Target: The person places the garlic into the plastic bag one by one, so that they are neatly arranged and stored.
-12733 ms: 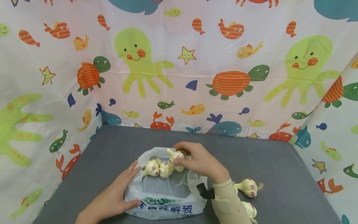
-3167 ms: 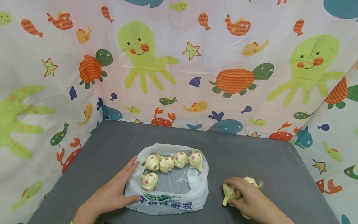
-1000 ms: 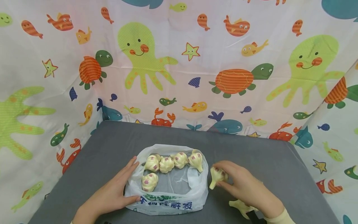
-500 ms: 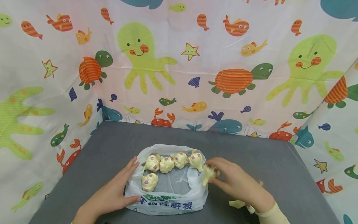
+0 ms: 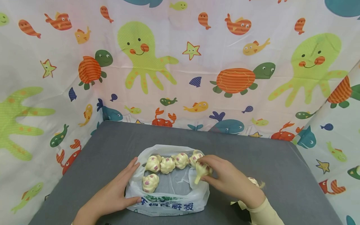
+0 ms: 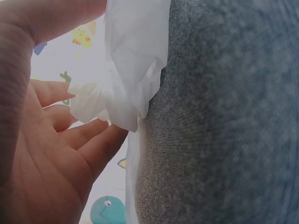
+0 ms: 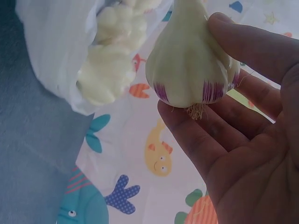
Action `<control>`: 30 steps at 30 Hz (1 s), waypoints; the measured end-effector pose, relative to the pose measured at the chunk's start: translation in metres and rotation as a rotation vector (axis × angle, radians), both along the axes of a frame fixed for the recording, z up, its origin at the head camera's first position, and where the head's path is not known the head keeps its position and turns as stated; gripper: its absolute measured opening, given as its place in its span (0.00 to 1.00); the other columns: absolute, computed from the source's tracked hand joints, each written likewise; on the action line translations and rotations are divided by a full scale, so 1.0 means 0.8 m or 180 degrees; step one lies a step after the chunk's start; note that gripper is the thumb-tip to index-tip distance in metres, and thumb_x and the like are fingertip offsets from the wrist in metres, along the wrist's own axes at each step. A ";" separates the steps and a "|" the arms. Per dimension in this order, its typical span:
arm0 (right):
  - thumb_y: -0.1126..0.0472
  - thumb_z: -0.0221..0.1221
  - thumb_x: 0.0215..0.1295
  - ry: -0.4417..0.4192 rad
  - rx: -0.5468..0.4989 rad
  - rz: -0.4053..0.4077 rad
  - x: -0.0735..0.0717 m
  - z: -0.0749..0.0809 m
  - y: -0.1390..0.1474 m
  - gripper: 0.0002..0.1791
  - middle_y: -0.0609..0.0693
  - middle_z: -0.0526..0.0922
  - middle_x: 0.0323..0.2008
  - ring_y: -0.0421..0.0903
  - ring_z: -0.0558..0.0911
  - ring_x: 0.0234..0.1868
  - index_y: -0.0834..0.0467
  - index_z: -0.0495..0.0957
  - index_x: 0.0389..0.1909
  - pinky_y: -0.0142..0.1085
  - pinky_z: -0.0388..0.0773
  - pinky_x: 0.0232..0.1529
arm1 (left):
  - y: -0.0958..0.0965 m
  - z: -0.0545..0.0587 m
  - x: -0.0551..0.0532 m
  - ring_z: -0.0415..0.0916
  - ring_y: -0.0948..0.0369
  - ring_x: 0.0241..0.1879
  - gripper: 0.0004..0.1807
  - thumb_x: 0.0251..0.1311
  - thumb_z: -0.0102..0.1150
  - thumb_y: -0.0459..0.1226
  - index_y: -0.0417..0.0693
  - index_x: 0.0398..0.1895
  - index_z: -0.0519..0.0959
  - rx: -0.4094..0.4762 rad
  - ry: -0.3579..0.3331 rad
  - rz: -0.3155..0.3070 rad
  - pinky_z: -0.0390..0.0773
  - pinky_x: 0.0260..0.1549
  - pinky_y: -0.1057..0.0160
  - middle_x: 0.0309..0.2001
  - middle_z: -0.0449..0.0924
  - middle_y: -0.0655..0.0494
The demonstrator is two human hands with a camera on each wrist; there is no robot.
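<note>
A white plastic bag (image 5: 168, 208) with green and blue print lies spread open, with a row of garlic bulbs (image 5: 167, 165) along its back and one more bulb (image 5: 150, 182) at its front left. My left hand (image 5: 109, 195) rests against the bag's left side, fingers extended, thumb at the front; in the left wrist view the crumpled plastic (image 6: 135, 70) lies against the fingers. My right hand (image 5: 229, 179) pinches a garlic bulb (image 7: 187, 65) with purple streaks between thumb and fingers. That bulb is over the bag's right rim, stem pointing down and left in the head view.
Right of the bag, a garlic bulb (image 5: 253, 180) shows past the right forearm, and a second one (image 5: 241, 204) is mostly hidden under the wrist. The dark grey table (image 5: 135, 132) ends at a curtain (image 5: 180, 103) printed with sea animals, which also runs along both sides.
Over the last second my right hand has carried the garlic bulb leftward from beside the bag to over its right rim. My left hand has stayed on the bag.
</note>
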State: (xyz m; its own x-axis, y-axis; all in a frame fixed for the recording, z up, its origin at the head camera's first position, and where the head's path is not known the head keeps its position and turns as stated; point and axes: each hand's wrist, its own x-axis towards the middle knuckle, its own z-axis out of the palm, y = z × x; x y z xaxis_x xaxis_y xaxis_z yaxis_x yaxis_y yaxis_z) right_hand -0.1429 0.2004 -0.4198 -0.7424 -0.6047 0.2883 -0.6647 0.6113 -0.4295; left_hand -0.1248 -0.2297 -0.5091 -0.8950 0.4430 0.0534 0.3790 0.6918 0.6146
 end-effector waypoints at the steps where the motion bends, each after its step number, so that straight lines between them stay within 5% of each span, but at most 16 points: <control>1: 0.62 0.80 0.63 -0.0021 0.0001 0.0004 0.000 0.001 -0.002 0.30 0.48 0.85 0.61 0.44 0.85 0.58 0.57 0.82 0.65 0.44 0.87 0.56 | 0.000 0.000 0.000 0.50 0.49 0.86 0.67 0.57 0.77 0.67 0.58 0.92 0.48 -0.0004 0.0011 0.0000 0.66 0.73 0.34 0.91 0.38 0.55; 20: 0.60 0.77 0.67 -0.0163 -0.0147 0.0186 -0.011 0.004 -0.042 0.29 0.44 0.84 0.61 0.38 0.81 0.49 0.55 0.81 0.68 0.41 0.86 0.51 | 0.000 0.000 0.000 0.50 0.50 0.85 0.66 0.58 0.76 0.67 0.60 0.92 0.48 0.0010 -0.0048 -0.0017 0.67 0.72 0.34 0.91 0.37 0.58; 30: 0.60 0.78 0.66 -0.0244 -0.0135 0.0248 -0.015 0.000 -0.060 0.31 0.46 0.83 0.64 0.40 0.82 0.57 0.55 0.80 0.69 0.39 0.85 0.55 | -0.001 0.002 0.002 0.51 0.50 0.85 0.66 0.59 0.75 0.68 0.59 0.92 0.48 -0.0014 -0.0010 -0.0014 0.68 0.72 0.34 0.90 0.37 0.59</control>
